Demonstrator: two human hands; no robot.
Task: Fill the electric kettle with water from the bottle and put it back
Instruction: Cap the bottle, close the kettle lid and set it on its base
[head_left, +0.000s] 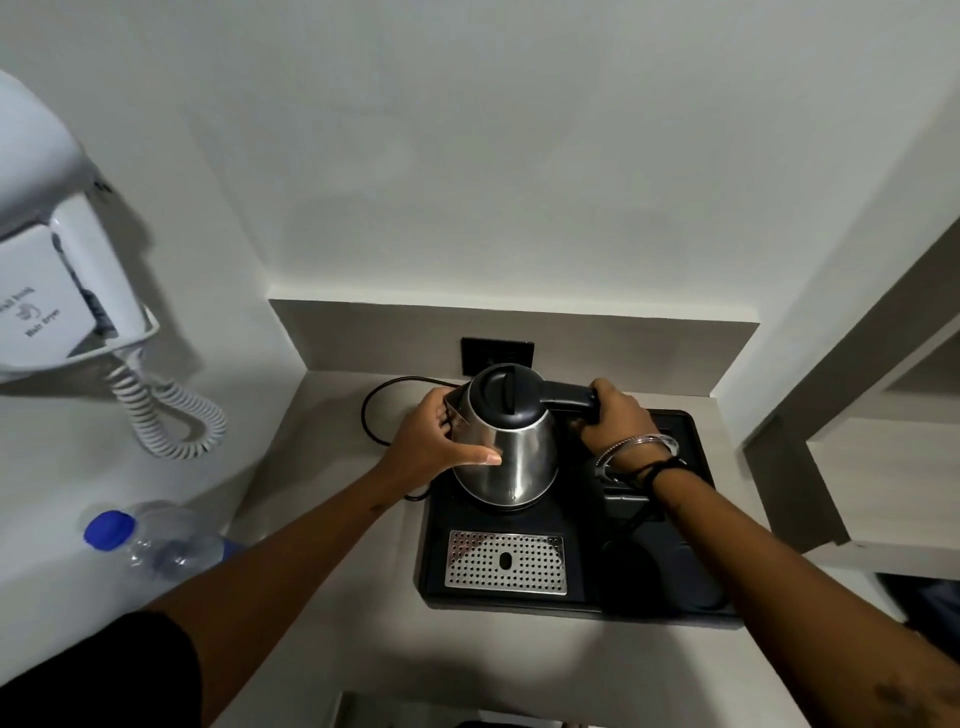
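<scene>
A steel electric kettle (511, 457) with a black lid, which is closed, stands at the back left of a black tray (576, 605). My right hand (615, 415) is closed around its black handle on the right. My left hand (439, 441) cups the kettle's left side near the spout, thumb across the steel body. A clear plastic water bottle (156, 543) with a blue cap lies or leans at the lower left on the white surface, apart from both hands.
The tray carries a perforated metal drip grate (506, 561) and round recesses at the right. A black cord (371, 415) loops behind the kettle to a wall socket (496, 356). A white wall hair dryer (57, 270) with a coiled cable hangs at left. Shelves stand at right.
</scene>
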